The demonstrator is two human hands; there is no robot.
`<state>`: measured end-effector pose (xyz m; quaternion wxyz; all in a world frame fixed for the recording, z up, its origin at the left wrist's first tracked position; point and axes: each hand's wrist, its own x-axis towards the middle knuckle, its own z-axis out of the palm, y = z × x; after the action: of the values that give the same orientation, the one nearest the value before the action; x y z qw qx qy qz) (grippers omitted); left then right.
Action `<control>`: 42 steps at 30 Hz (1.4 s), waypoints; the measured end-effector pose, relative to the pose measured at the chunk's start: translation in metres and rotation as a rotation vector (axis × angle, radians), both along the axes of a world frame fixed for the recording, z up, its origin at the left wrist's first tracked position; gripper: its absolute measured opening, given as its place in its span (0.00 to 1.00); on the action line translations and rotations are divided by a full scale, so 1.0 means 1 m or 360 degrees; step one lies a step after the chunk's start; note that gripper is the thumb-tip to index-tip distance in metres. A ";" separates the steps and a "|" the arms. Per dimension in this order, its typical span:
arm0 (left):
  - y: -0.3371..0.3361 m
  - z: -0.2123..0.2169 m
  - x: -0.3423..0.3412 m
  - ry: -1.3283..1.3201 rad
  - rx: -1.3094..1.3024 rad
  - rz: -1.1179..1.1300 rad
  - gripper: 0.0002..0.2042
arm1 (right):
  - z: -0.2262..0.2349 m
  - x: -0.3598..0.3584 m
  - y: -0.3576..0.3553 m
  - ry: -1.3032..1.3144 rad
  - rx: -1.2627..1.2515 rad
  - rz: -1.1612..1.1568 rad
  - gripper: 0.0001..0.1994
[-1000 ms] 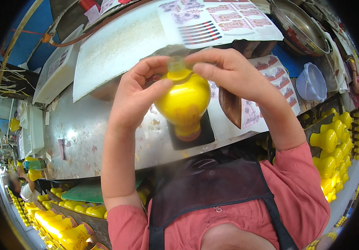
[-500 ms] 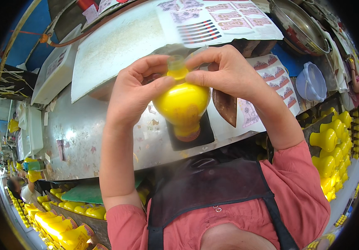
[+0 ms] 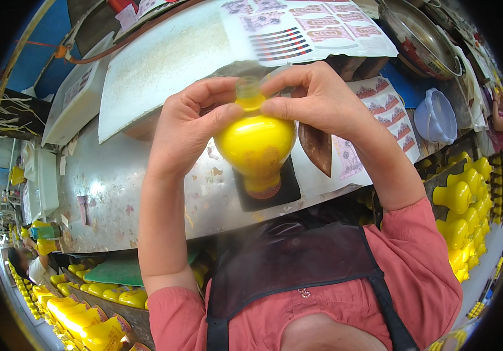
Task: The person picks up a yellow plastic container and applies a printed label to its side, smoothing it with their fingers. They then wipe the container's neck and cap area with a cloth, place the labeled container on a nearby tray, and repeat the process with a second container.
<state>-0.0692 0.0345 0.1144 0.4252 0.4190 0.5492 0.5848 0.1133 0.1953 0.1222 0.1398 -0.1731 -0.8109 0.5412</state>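
A glossy yellow bottle (image 3: 255,145) with a rounded body, a narrowing lower part and a clear, uncapped neck stands upright before me. Its base rests on a black pad (image 3: 289,186) on the metal table. A faint pattern shows low on its body. My left hand (image 3: 196,117) is closed about the left side of the neck, its thumb on the bottle's shoulder. From the other side, my right hand (image 3: 305,96) pinches at the neck, thumb against the shoulder too. Whether a thin label lies under my fingertips is hard to make out. Beside my right hand lies a brown, pointed piece (image 3: 315,151).
Printed sticker sheets (image 3: 383,111) lie right of the bottle, others (image 3: 321,23) at the far side. A pale board (image 3: 158,70) covers the far left of the metal table (image 3: 117,199). A lilac bucket (image 3: 435,115) stands right. Yellow bottles (image 3: 465,199) line both sides; people work at both edges.
Both my hands keep the same hold at the bottle's neck, and the bottle stays in place. At the far right, the other person has shifted slightly.
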 end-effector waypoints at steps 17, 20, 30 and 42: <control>0.001 0.002 0.010 0.0239 0.0029 0.0100 0.24 | -0.001 -0.004 0.000 0.0027 0.0040 -0.0006 0.13; 0.000 0.001 0.009 -0.0026 0.0024 0.0101 0.23 | 0.001 -0.004 -0.001 0.0028 0.0061 -0.0012 0.13; -0.006 0.003 0.013 0.0167 0.0058 0.0130 0.23 | 0.004 -0.004 -0.002 -0.0008 0.0067 0.0007 0.12; -0.005 0.003 0.008 0.0087 0.0059 0.0059 0.22 | 0.002 -0.002 -0.004 0.0016 0.0037 0.0007 0.12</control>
<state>-0.0610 0.0291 0.1169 0.3913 0.4323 0.5573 0.5911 0.1116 0.1913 0.1240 0.1449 -0.1670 -0.8168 0.5329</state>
